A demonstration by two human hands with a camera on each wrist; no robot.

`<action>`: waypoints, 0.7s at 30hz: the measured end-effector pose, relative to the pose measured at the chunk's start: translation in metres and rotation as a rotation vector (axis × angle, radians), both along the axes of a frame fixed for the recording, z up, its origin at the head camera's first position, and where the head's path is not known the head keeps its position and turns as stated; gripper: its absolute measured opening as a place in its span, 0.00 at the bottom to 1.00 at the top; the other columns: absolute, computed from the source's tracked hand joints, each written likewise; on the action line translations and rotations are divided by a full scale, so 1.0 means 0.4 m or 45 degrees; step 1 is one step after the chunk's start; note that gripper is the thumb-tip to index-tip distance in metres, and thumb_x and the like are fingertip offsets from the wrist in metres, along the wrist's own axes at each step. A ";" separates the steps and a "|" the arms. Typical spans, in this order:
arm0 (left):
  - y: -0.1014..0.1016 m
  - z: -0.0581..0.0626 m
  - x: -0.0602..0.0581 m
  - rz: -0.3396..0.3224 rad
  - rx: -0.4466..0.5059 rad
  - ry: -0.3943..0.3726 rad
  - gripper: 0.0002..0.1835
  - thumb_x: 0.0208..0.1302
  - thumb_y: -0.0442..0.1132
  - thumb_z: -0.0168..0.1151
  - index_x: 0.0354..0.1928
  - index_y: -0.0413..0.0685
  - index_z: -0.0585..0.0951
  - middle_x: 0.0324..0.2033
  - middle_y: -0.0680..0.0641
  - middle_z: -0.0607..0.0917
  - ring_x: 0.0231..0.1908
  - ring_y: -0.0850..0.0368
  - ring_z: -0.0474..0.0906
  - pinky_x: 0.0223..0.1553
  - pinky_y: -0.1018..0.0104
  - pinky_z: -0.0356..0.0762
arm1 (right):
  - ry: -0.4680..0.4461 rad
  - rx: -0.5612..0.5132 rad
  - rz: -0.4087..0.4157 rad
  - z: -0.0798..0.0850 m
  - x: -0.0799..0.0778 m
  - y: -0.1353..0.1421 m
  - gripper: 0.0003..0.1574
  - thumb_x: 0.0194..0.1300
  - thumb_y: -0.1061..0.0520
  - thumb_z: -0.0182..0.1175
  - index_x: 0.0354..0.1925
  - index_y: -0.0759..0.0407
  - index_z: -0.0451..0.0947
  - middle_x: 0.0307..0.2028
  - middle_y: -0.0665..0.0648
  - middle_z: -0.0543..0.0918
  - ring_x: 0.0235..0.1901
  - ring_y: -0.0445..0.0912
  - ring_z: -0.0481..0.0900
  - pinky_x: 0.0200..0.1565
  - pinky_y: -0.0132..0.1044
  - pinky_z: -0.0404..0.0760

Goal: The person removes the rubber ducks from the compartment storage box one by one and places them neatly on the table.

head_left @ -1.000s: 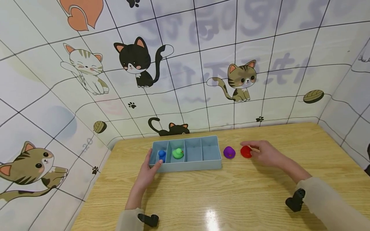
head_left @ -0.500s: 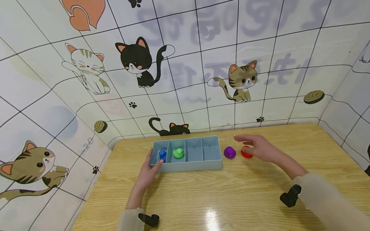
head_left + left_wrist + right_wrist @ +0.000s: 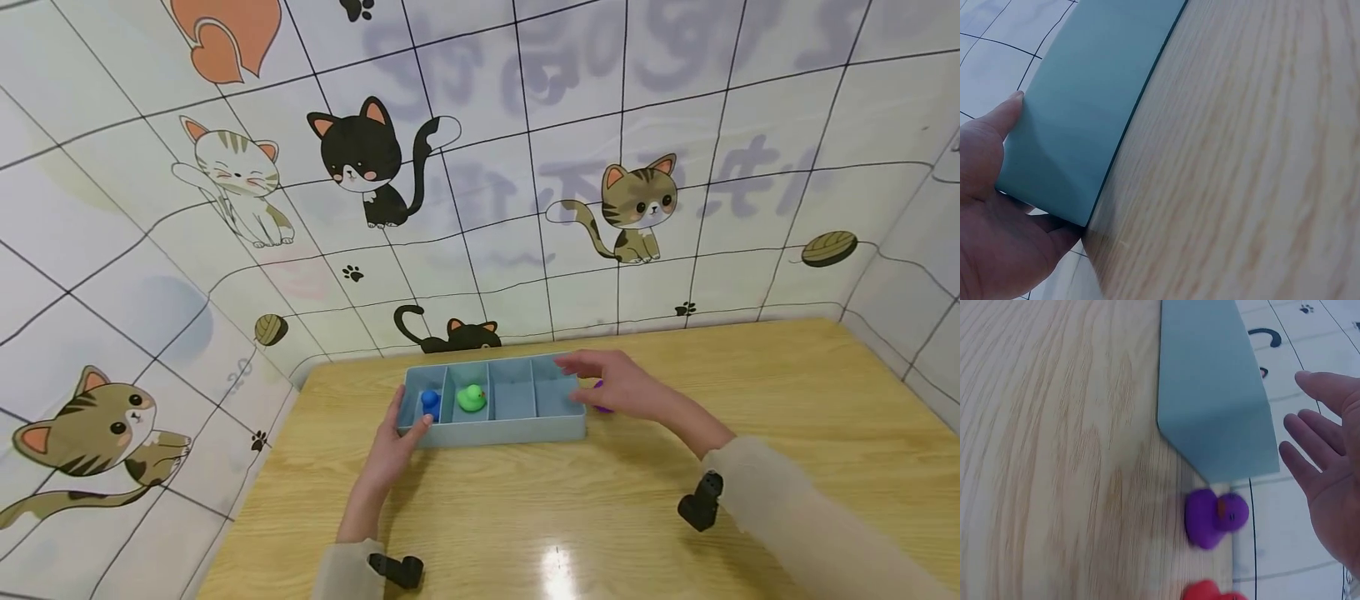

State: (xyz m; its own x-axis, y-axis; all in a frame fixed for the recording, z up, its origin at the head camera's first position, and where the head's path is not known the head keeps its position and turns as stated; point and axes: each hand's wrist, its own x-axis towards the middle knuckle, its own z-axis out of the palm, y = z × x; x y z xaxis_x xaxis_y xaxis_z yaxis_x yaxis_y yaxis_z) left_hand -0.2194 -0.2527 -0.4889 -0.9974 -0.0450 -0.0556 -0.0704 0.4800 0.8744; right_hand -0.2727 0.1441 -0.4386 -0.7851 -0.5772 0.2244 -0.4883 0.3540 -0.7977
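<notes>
A grey-blue divided box lies on the table. My left hand grips its left end, the thumb over the front rim and the fingers along the end wall. In the leftmost compartment is a blue rubber duck, and beside it a green rubber duck fills the second compartment. My right hand hovers over the box's right end, fingers spread and holding nothing. Just right of the box, a purple rubber duck is mostly covered by that hand in the head view. A red rubber duck shows only in the right wrist view.
The wooden table meets a wall printed with cats and grid lines right behind the box. The box's two right compartments hold no ducks. A black wrist camera sits on the right sleeve, another on the left.
My right hand has moved left from the red duck, past the purple duck, to above the box's right end, without a duck. The left hand keeps its hold on the box.
</notes>
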 end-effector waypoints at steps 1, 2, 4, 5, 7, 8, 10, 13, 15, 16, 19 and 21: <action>0.001 0.000 -0.001 -0.005 0.009 0.007 0.47 0.73 0.55 0.62 0.83 0.55 0.47 0.80 0.34 0.48 0.78 0.32 0.41 0.73 0.34 0.44 | 0.001 0.004 -0.003 0.001 -0.003 -0.014 0.35 0.66 0.64 0.69 0.68 0.67 0.72 0.60 0.69 0.80 0.60 0.64 0.78 0.59 0.62 0.76; 0.002 -0.001 -0.002 -0.010 0.018 0.011 0.47 0.73 0.54 0.62 0.83 0.54 0.47 0.80 0.34 0.48 0.78 0.33 0.40 0.74 0.34 0.43 | 0.009 0.008 -0.001 0.004 -0.006 -0.030 0.36 0.65 0.64 0.70 0.69 0.67 0.72 0.61 0.69 0.80 0.61 0.64 0.78 0.60 0.63 0.75; 0.003 -0.001 -0.002 -0.014 0.029 0.017 0.47 0.74 0.53 0.63 0.83 0.54 0.47 0.80 0.35 0.47 0.78 0.33 0.40 0.74 0.35 0.43 | 0.039 0.016 0.024 0.008 -0.012 -0.063 0.36 0.65 0.63 0.70 0.69 0.67 0.72 0.62 0.69 0.79 0.61 0.64 0.77 0.61 0.62 0.74; 0.004 0.000 -0.002 -0.016 0.033 0.020 0.47 0.74 0.53 0.63 0.83 0.53 0.47 0.80 0.35 0.47 0.78 0.33 0.40 0.74 0.35 0.43 | 0.058 0.023 0.037 0.009 -0.016 -0.079 0.37 0.65 0.63 0.70 0.69 0.67 0.72 0.62 0.68 0.79 0.61 0.63 0.78 0.62 0.61 0.74; 0.003 0.001 -0.003 -0.012 0.030 0.018 0.47 0.74 0.53 0.63 0.83 0.53 0.47 0.80 0.36 0.47 0.78 0.34 0.40 0.74 0.35 0.43 | 0.080 0.024 0.067 0.013 -0.020 -0.112 0.37 0.65 0.63 0.70 0.69 0.68 0.71 0.64 0.68 0.78 0.62 0.61 0.77 0.62 0.59 0.74; 0.002 0.000 -0.003 -0.011 0.029 0.017 0.47 0.74 0.52 0.63 0.83 0.53 0.47 0.80 0.36 0.47 0.78 0.34 0.40 0.74 0.35 0.43 | 0.086 0.023 0.085 0.016 -0.022 -0.128 0.37 0.65 0.63 0.70 0.69 0.69 0.71 0.64 0.68 0.78 0.62 0.61 0.77 0.62 0.59 0.74; -0.001 0.000 -0.004 -0.009 0.028 0.017 0.47 0.74 0.53 0.63 0.83 0.54 0.47 0.80 0.36 0.47 0.78 0.34 0.40 0.74 0.35 0.44 | 0.096 0.033 0.105 0.021 -0.024 -0.158 0.37 0.66 0.63 0.70 0.69 0.69 0.71 0.64 0.68 0.78 0.62 0.60 0.77 0.63 0.58 0.74; 0.001 0.006 -0.001 -0.008 0.028 0.010 0.46 0.74 0.53 0.62 0.83 0.53 0.47 0.80 0.36 0.47 0.78 0.34 0.40 0.74 0.35 0.44 | 0.074 0.048 0.116 0.035 -0.021 -0.195 0.37 0.66 0.63 0.70 0.70 0.68 0.71 0.65 0.66 0.78 0.63 0.60 0.76 0.63 0.59 0.73; 0.000 0.007 -0.002 -0.009 0.032 0.011 0.46 0.74 0.52 0.62 0.83 0.54 0.47 0.80 0.36 0.48 0.78 0.34 0.40 0.74 0.35 0.44 | 0.060 0.074 0.108 0.041 -0.023 -0.217 0.36 0.66 0.62 0.70 0.70 0.66 0.72 0.65 0.64 0.78 0.64 0.58 0.76 0.63 0.58 0.73; 0.001 0.007 -0.001 -0.007 0.035 0.011 0.46 0.74 0.52 0.62 0.83 0.55 0.47 0.80 0.36 0.48 0.78 0.34 0.40 0.74 0.35 0.44 | 0.050 0.087 0.105 0.044 -0.025 -0.226 0.36 0.67 0.61 0.70 0.70 0.65 0.72 0.64 0.64 0.78 0.64 0.58 0.76 0.63 0.58 0.73; -0.001 0.001 -0.004 -0.012 0.038 0.016 0.46 0.74 0.53 0.62 0.83 0.56 0.47 0.80 0.36 0.48 0.78 0.34 0.41 0.74 0.35 0.45 | 0.013 0.129 0.089 0.050 -0.034 -0.251 0.35 0.68 0.59 0.70 0.70 0.62 0.73 0.64 0.61 0.79 0.65 0.56 0.75 0.64 0.58 0.73; 0.001 0.000 -0.004 -0.009 0.041 0.014 0.46 0.74 0.54 0.62 0.83 0.57 0.48 0.80 0.37 0.49 0.78 0.34 0.41 0.74 0.35 0.45 | -0.005 0.137 0.081 0.049 -0.042 -0.266 0.34 0.68 0.58 0.70 0.69 0.62 0.74 0.64 0.61 0.79 0.65 0.56 0.75 0.64 0.57 0.73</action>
State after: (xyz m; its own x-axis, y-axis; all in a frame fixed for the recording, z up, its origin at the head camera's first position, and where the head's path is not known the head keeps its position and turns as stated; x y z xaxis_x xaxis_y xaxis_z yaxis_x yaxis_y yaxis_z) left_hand -0.2212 -0.2522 -0.4887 -0.9983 -0.0360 -0.0459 -0.0572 0.4519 0.8903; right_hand -0.2897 0.0376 -0.4191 -0.7471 -0.6463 0.1553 -0.5093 0.4064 -0.7586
